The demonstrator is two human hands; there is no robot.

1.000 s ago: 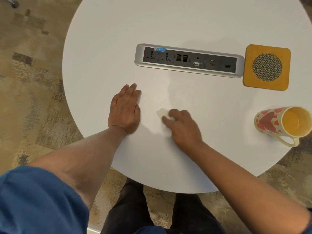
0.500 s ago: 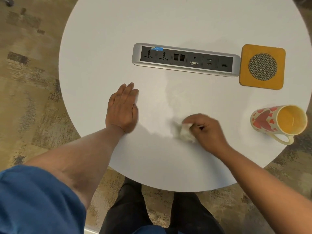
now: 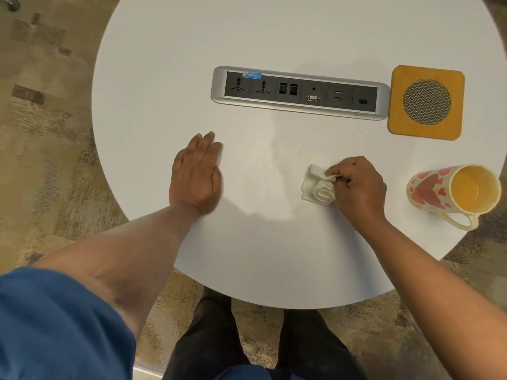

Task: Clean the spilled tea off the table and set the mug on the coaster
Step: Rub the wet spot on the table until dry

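A crumpled white tissue (image 3: 318, 187) lies on the round white table (image 3: 274, 37), pinched at its right side by my right hand (image 3: 356, 187). My left hand (image 3: 196, 174) rests flat on the table, fingers together, holding nothing. A cream mug (image 3: 452, 193) with red hearts lies on its side near the table's right edge, its yellow inside facing me and its handle toward the rim. The orange square coaster (image 3: 426, 102) with a grey mesh circle sits behind the mug. A faint wet sheen shows on the table between my hands.
A silver power and data socket strip (image 3: 300, 93) is set into the table's middle, just left of the coaster. The table's near edge curves in front of my legs. Patterned carpet surrounds the table.
My right hand has dragged the tissue to the right across the table, and the tissue has bunched up under my fingers. My left hand has stayed flat in place.
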